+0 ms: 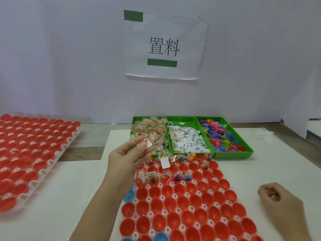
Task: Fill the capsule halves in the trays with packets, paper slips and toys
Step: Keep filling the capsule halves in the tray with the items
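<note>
Plain white wall point(69, 49) across the back, evenly lit, and there's a paper sign point(165, 46) stuck on it with green tape point(133, 16). Below, a pale wood-look table point(90, 138) lies under flat white sheets point(52, 197).

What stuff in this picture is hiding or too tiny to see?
Head view:
1. Inside the right hand: curled fingers hide whether it holds anything.
2. Print on the paper slips in the middle green bin: too small to read.
3. The front tray: cut off by the bottom edge.
4. A blue capsule half: partly behind the left forearm.
5. The white paper the left hand pinches: blurred, so one slip or several is unclear.
</note>
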Demonstrator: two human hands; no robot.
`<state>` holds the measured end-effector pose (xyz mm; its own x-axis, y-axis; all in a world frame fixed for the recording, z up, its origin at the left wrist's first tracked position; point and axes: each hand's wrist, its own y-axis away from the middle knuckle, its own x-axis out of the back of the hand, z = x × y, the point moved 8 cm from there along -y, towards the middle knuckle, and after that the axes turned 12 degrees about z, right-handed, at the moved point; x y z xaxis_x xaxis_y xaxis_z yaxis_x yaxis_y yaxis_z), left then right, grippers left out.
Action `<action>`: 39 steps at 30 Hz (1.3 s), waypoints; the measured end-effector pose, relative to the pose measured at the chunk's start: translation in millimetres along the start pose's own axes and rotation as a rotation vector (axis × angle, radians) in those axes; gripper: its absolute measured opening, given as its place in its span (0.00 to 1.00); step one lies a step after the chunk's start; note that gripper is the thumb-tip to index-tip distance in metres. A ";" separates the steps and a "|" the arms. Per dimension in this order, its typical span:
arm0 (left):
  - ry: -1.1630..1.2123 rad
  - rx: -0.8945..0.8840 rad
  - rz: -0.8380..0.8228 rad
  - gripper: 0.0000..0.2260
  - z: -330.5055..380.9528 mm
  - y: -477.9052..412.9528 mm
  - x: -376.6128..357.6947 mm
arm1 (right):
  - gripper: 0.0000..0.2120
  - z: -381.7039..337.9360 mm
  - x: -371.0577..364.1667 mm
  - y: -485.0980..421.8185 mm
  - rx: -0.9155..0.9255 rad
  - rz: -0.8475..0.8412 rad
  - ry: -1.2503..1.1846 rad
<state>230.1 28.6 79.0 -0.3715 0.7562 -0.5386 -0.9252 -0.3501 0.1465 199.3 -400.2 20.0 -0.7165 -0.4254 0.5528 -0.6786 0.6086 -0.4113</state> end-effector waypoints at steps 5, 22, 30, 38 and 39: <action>0.007 -0.023 -0.023 0.16 3.2 7.6 -8.1 | 0.14 -1.8 1.5 2.0 -0.022 -0.004 -0.006; -0.210 -0.147 -0.014 0.14 26.6 -38.0 -16.8 | 0.06 -227.2 -111.9 -21.8 0.499 -0.337 -0.228; -0.199 -0.064 0.075 0.09 5.9 -57.7 1.9 | 0.16 -274.6 -240.9 43.9 0.629 -0.665 0.196; -0.247 -0.062 0.055 0.10 7.9 -61.3 1.3 | 0.06 -279.6 -252.1 53.2 0.473 -0.819 -0.142; -0.259 -0.069 0.056 0.10 7.7 -60.9 0.3 | 0.07 -279.2 -248.5 50.4 0.427 -0.825 -0.214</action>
<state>285.7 54.4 76.3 -0.4376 0.8476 -0.3001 -0.8984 -0.4255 0.1082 388.3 -76.9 64.3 0.0285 -0.7505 0.6602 -0.9549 -0.2159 -0.2041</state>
